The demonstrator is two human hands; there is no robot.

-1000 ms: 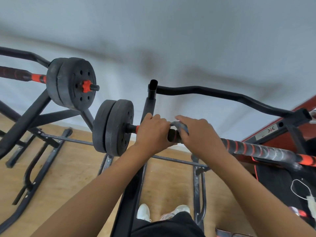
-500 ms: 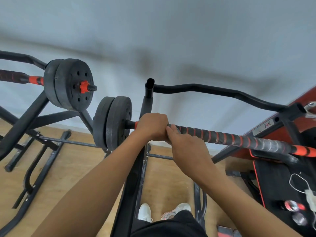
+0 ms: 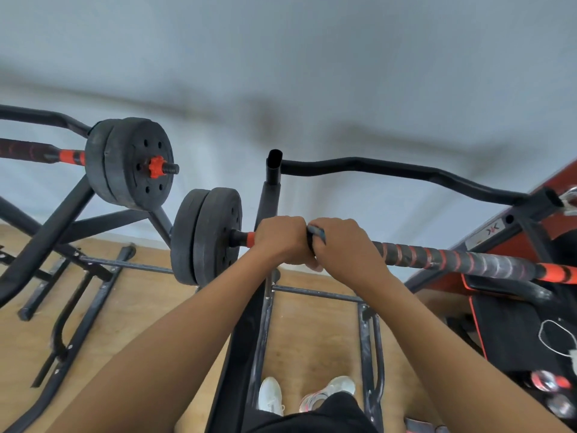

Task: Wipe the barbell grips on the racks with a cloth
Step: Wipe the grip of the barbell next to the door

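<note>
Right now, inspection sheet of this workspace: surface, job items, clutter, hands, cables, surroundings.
Surface: wooden floor.
Job's things: barbell on its rack, striped grip; cloth, only a sliver shows.
Clutter: blurred round items, lower right.
Hands: left hand grips the barbell by the weight plates; right hand holds the cloth round it; they touch.
Cables: white cable looped on black pad.
Surroundings: second barbell at left; pale wall.

Grip (image 3: 452,256) bare rightward; plates (image 3: 207,235) block leftward, upright (image 3: 270,195) behind

left hand (image 3: 282,240) curled, right hand (image 3: 342,245) curled, touching
</note>
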